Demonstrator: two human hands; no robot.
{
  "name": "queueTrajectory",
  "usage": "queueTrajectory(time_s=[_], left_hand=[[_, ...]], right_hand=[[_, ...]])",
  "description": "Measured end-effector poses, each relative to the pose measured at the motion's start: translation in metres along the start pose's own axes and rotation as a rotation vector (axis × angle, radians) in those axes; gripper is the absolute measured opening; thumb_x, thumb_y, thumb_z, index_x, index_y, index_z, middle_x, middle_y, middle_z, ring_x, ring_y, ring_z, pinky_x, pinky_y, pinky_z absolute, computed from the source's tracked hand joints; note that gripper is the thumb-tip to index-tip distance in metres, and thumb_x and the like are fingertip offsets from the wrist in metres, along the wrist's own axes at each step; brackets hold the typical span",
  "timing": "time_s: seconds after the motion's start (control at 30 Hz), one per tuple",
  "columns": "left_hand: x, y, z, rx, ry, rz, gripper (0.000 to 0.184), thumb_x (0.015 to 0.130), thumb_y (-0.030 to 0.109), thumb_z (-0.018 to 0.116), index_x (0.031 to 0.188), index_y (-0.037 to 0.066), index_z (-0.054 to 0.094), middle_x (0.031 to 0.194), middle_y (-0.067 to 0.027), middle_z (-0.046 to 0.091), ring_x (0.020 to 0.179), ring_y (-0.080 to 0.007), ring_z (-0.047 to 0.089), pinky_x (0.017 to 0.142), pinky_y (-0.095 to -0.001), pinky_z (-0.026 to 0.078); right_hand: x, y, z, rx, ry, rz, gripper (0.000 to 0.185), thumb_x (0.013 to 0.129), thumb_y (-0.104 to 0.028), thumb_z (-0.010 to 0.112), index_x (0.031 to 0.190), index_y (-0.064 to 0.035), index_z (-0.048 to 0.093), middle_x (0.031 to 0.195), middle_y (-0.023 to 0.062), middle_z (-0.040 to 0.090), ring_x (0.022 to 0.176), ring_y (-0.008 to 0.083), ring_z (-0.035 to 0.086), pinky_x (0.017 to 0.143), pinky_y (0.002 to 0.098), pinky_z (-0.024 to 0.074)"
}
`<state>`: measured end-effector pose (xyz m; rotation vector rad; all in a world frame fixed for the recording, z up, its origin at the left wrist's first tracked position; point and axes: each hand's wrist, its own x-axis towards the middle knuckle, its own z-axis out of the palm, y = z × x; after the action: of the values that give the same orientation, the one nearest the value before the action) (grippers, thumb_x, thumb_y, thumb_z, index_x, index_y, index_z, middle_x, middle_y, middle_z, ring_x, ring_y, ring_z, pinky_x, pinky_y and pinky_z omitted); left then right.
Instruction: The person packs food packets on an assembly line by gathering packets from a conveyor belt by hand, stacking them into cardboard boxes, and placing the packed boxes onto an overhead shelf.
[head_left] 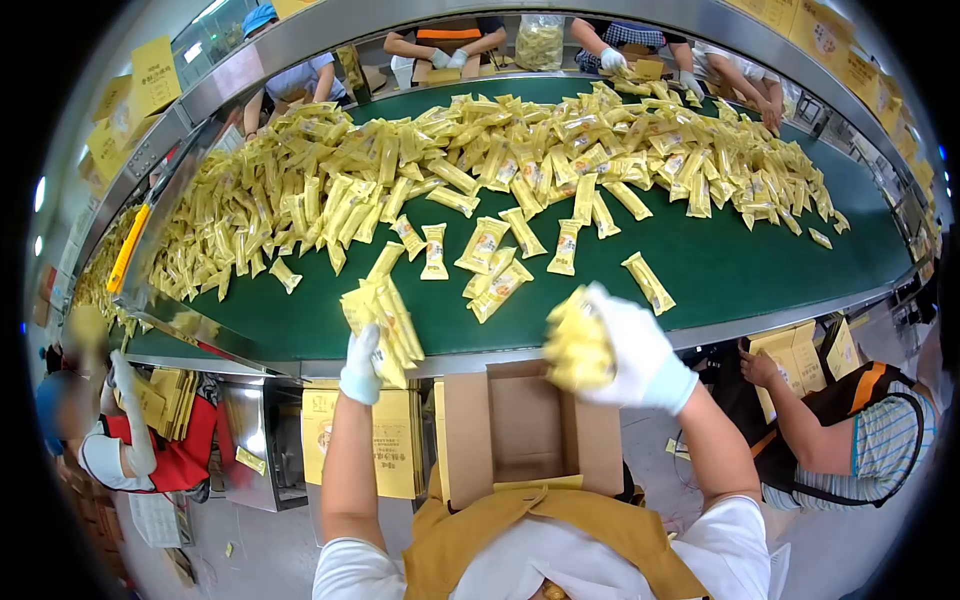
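Observation:
White gloves cover both of my hands. My left hand is closed on several yellow packets, which stand up from it at the belt's near edge. To the right, my right hand grips a bunch of yellow packets, slightly blurred, just right of and above the open carton. The open brown carton sits between my forearms against my apron, its flaps spread. The part of its inside that shows holds no packets. Loose packets lie on the green belt beyond my hands.
A long heap of yellow packets covers the belt's far side. Its metal edge runs in front of me. Flattened yellow cartons stand left of the open carton. Co-workers are at both sides and across the belt, some with gloved hands.

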<state>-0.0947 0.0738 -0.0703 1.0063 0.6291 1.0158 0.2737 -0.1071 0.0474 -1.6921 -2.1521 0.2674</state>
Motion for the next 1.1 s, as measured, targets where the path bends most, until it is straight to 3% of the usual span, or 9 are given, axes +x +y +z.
queueTrajectory(time_s=[0.2, 0.3, 0.33, 0.37, 0.43, 0.53, 0.87, 1.03, 1.1], left_hand=[[-0.05, 0.04, 0.15, 0.099, -0.315, -0.048, 0.121, 0.071, 0.034, 0.089, 0.159, 0.005, 0.011, 0.143, -0.0167, 0.047, 0.127, -0.0264, 0.053, 0.111, -0.0418, 0.043], [-0.061, 0.02, 0.17, 0.691, -0.626, 0.361, 0.139, 0.057, 0.032, 0.097, 0.159, -0.001, 0.008, 0.14, -0.02, 0.049, 0.129, -0.0309, 0.051, 0.114, -0.0431, 0.037], [-0.058, 0.0, 0.168, 0.717, -0.693, 0.299, 0.133, 0.059, 0.036, 0.095, 0.157, -0.004, 0.014, 0.135, -0.0222, 0.051, 0.126, -0.0371, 0.052, 0.11, -0.0455, 0.039], [-0.056, -0.003, 0.176, 0.951, -0.688, 0.582, 0.123, 0.062, 0.039, 0.094, 0.153, -0.004, 0.024, 0.128, -0.0193, 0.054, 0.118, -0.0366, 0.054, 0.105, -0.0449, 0.041], [-0.055, -0.014, 0.18, 1.209, -0.716, 0.654, 0.109, 0.065, 0.047, 0.085, 0.147, -0.004, 0.036, 0.125, -0.0198, 0.054, 0.116, -0.0382, 0.052, 0.101, -0.0462, 0.04], [-0.059, -0.032, 0.173, 1.368, -0.7, 0.673, 0.107, 0.061, 0.052, 0.086, 0.143, -0.002, 0.043, 0.123, -0.0192, 0.055, 0.114, -0.0362, 0.053, 0.099, -0.0486, 0.04], [-0.07, -0.089, 0.185, 2.115, -0.693, 0.311, 0.072, 0.089, 0.021, 0.058, 0.155, 0.006, 0.032, 0.126, -0.0128, 0.054, 0.114, -0.0302, 0.052, 0.09, -0.0541, 0.038], [-0.054, -0.141, 0.185, 2.257, -0.845, 0.108, 0.073, 0.094, 0.023, 0.056, 0.158, 0.01, 0.025, 0.128, -0.0107, 0.053, 0.116, -0.0282, 0.052, 0.092, -0.0586, 0.039], [-0.048, -0.167, 0.183, 2.3, -0.859, 0.021, 0.072, 0.096, 0.023, 0.053, 0.159, 0.011, 0.022, 0.13, -0.0107, 0.052, 0.117, -0.0274, 0.052, 0.094, -0.0611, 0.039]], right_hand=[[-0.009, -0.076, 0.065, -0.452, -0.584, -0.338, 0.074, 0.077, -0.029, 0.073, 0.141, -0.0044, 0.046, 0.101, 0.0102, 0.062, 0.095, 0.0267, 0.063, 0.078, 0.0394, 0.0435], [-0.017, -0.058, 0.154, -0.388, -0.673, -0.352, 0.072, 0.082, -0.031, 0.07, 0.143, -0.004, 0.045, 0.113, 0.0145, 0.065, 0.105, 0.0292, 0.064, 0.085, 0.0422, 0.0458], [-0.017, -0.05, 0.176, -0.323, -0.715, -0.315, 0.071, 0.082, -0.032, 0.07, 0.143, -0.0042, 0.046, 0.114, 0.0146, 0.065, 0.105, 0.0295, 0.064, 0.085, 0.0428, 0.0462], [-0.02, -0.045, 0.189, -0.253, -0.766, -0.257, 0.071, 0.082, -0.034, 0.07, 0.142, -0.0043, 0.047, 0.114, 0.0147, 0.065, 0.105, 0.0299, 0.065, 0.086, 0.0433, 0.0466], [-0.03, -0.043, 0.207, -0.16, -0.835, -0.18, 0.071, 0.082, -0.037, 0.07, 0.141, -0.0046, 0.048, 0.116, 0.0149, 0.065, 0.106, 0.0307, 0.065, 0.086, 0.0445, 0.0474], [-0.042, -0.045, 0.219, -0.071, -0.9, -0.105, 0.072, 0.082, -0.041, 0.07, 0.14, -0.005, 0.05, 0.118, 0.0153, 0.065, 0.106, 0.0318, 0.065, 0.086, 0.0463, 0.0486], [-0.059, -0.046, 0.233, -0.036, -0.899, -0.054, 0.074, 0.083, -0.056, 0.069, 0.137, -0.0063, 0.056, 0.124, 0.0164, 0.066, 0.109, 0.0355, 0.066, 0.088, 0.0521, 0.0526], [-0.071, -0.059, 0.228, -0.386, -0.709, -0.216, 0.093, 0.08, -0.081, 0.054, 0.133, -0.0047, 0.058, 0.124, 0.0169, 0.067, 0.095, 0.0346, 0.071, 0.077, 0.0475, 0.0563], [-0.073, -0.047, 0.241, -0.265, -0.725, -0.231, 0.092, 0.083, -0.077, 0.052, 0.138, -0.0029, 0.053, 0.124, 0.0192, 0.067, 0.099, 0.0342, 0.07, 0.078, 0.0481, 0.0557]])
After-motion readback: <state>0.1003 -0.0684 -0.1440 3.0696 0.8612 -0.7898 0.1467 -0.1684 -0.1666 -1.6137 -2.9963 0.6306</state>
